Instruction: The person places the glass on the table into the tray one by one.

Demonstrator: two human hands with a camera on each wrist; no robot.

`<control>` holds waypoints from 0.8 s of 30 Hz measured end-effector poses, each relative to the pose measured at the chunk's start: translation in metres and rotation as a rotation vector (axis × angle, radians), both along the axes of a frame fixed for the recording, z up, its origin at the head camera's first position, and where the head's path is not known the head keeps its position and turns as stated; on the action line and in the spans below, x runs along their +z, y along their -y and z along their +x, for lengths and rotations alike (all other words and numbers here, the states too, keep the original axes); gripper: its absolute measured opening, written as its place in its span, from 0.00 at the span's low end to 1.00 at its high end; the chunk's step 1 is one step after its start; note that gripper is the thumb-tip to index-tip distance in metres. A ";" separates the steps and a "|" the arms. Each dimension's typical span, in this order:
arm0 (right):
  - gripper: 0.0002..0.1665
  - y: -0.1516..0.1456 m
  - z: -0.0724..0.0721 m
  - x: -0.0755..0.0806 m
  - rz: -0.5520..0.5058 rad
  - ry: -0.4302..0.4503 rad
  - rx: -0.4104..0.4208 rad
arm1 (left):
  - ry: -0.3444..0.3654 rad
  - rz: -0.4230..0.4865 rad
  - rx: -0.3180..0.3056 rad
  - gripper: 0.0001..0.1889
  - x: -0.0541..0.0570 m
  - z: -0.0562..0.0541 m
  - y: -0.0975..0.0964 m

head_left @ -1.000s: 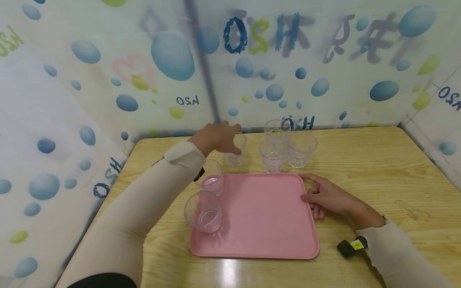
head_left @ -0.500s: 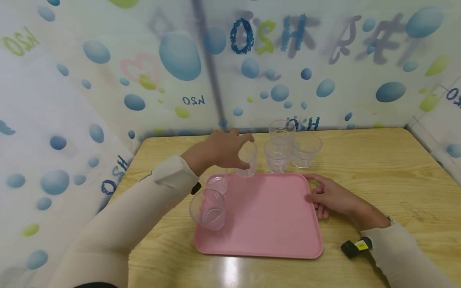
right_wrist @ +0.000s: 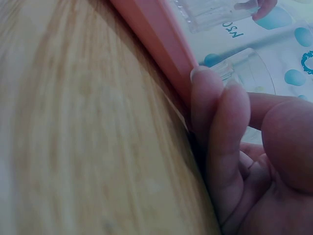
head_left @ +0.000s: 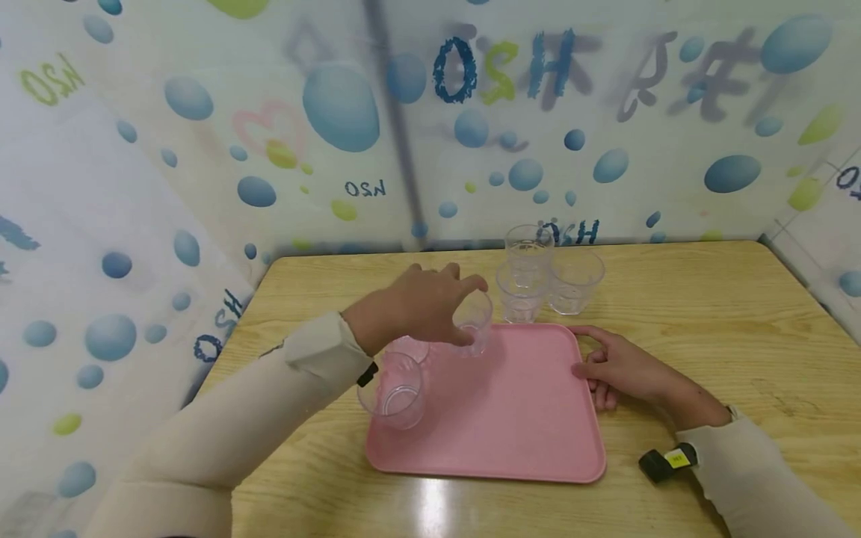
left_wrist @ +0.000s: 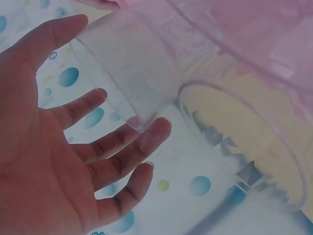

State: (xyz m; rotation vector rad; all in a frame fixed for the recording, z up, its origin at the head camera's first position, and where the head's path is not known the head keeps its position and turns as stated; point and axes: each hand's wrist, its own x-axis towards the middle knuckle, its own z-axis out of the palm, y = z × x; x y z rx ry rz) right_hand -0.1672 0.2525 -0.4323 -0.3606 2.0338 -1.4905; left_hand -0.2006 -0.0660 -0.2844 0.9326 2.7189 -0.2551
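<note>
My left hand (head_left: 427, 306) holds a clear tumbler (head_left: 480, 323) by its rim, thumb on one side and fingers on the other. That tumbler overlaps the back part of the pink tray (head_left: 518, 418) in the head view. In the left wrist view, the fingertips (left_wrist: 159, 128) sit right at the tumbler's rim. My right hand (head_left: 622, 368) pinches the tray's right edge near its back corner, thumb on top. At the tray's left side stands another clear tumbler (head_left: 392, 396). Behind it a further tumbler (head_left: 409, 348) is partly hidden by the left hand.
Three clear tumblers, one at the front (head_left: 521, 299), one at right (head_left: 577, 282) and one at the back (head_left: 529, 243), cluster just behind the tray. The wooden table (head_left: 726, 321) meets a bubble-printed wall (head_left: 605, 97) at its far edge.
My left hand has closed on the tumbler behind the tray and brought it nearer and rightward, over the tray's back edge. The right hand keeps its hold on the tray. The view shifts slightly.
</note>
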 end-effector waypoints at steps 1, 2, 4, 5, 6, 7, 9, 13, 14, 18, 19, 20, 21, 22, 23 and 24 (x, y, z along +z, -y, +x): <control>0.46 0.000 0.000 0.000 0.000 0.000 0.001 | 0.004 -0.002 0.000 0.40 -0.001 0.000 0.000; 0.46 0.000 0.000 0.000 0.002 -0.001 0.002 | 0.005 -0.006 0.001 0.40 -0.002 0.001 0.000; 0.46 0.000 0.000 0.001 0.007 -0.003 0.005 | 0.009 -0.010 0.002 0.40 -0.004 0.002 0.000; 0.46 0.000 0.000 0.001 0.010 -0.004 0.005 | 0.016 -0.012 0.003 0.41 -0.005 0.002 0.000; 0.46 0.000 0.000 0.001 0.012 -0.005 0.006 | 0.022 -0.012 0.004 0.41 -0.006 0.002 0.000; 0.47 0.000 0.000 0.001 0.013 -0.004 0.006 | 0.024 -0.014 0.003 0.41 -0.007 0.003 0.000; 0.47 0.000 -0.001 0.000 0.017 -0.004 0.005 | 0.029 -0.018 0.003 0.40 -0.008 0.003 0.001; 0.46 -0.002 -0.001 0.000 0.025 -0.002 0.004 | 0.051 -0.010 0.014 0.40 -0.011 0.003 0.000; 0.46 -0.002 -0.001 0.000 0.027 -0.003 0.005 | 0.053 -0.007 0.019 0.40 -0.011 0.003 0.001; 0.45 -0.001 -0.001 0.001 0.026 -0.002 0.005 | 0.055 0.001 0.022 0.41 -0.012 0.003 0.001; 0.46 -0.001 -0.001 0.002 0.025 -0.001 0.005 | 0.054 0.000 0.020 0.41 -0.012 0.003 0.001; 0.46 -0.001 -0.001 0.002 0.025 0.001 0.005 | 0.053 -0.001 0.018 0.41 -0.012 0.003 0.001; 0.46 -0.001 -0.001 0.002 0.024 0.003 0.004 | 0.052 -0.003 0.016 0.41 -0.013 0.003 0.001; 0.46 -0.001 -0.001 0.002 0.024 0.006 0.004 | 0.051 -0.005 0.015 0.41 -0.013 0.003 0.002; 0.46 -0.001 -0.001 0.002 0.024 0.008 0.004 | 0.050 -0.006 0.013 0.41 -0.013 0.002 0.002; 0.47 -0.001 -0.001 0.002 0.024 0.007 0.004 | 0.048 -0.008 0.012 0.41 -0.013 0.002 0.002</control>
